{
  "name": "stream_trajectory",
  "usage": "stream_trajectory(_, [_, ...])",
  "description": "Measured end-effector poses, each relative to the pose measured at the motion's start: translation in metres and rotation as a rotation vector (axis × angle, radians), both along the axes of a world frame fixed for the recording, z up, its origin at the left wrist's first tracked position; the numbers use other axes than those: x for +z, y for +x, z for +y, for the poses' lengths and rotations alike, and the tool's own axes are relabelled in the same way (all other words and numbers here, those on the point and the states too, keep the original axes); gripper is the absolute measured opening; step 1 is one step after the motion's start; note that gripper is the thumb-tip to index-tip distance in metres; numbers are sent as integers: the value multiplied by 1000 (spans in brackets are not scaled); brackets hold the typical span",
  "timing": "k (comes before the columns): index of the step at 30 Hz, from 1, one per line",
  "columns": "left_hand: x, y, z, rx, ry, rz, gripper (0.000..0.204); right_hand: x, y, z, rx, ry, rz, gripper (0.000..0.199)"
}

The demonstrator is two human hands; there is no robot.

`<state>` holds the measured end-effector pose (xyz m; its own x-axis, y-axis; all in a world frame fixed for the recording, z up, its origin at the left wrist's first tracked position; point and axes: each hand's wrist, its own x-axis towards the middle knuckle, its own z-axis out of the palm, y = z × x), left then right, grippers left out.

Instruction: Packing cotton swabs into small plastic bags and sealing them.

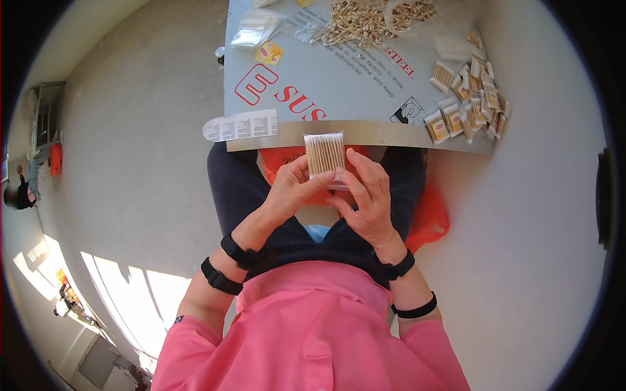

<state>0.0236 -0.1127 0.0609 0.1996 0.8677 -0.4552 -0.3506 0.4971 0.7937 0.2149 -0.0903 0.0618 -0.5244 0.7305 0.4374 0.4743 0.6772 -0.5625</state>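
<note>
Upright in front of my lap, at the near edge of the table, is a clear bag packed with wooden-stick cotton swabs [325, 155]. My left hand [288, 190] grips its left side and lower front, thumb across the bottom. At its lower right corner, my right hand [369, 203] has its fingers on the bag's bottom end, thumb curled below. On the table's right lie several filled swab packs [474, 98] with yellow labels. Loose cotton swabs [365, 25] are heaped at the far side.
The table [306, 78] has a blue printed film and a bare metal front edge. Flat clear bags [255, 29] and yellow cards [268, 53] lie far left. A white label strip [241, 125] rests at the near left corner. A red plastic bag [430, 218] hangs beside my right leg.
</note>
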Motion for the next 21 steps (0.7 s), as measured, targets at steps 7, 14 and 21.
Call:
stream_trajectory(7, [-43, -9, 48, 23, -260, -179, 40, -38, -17, 62, -62, -20, 9, 37])
stream_trajectory(14, [-48, -23, 86, -24, 162, 897, 36, -70, -27, 117, -108, -148, -10, 25])
stream_trajectory(21, [-83, -28, 111, 84, 506, 529, 20, -66, -31, 118, -165, -642, 318, 25])
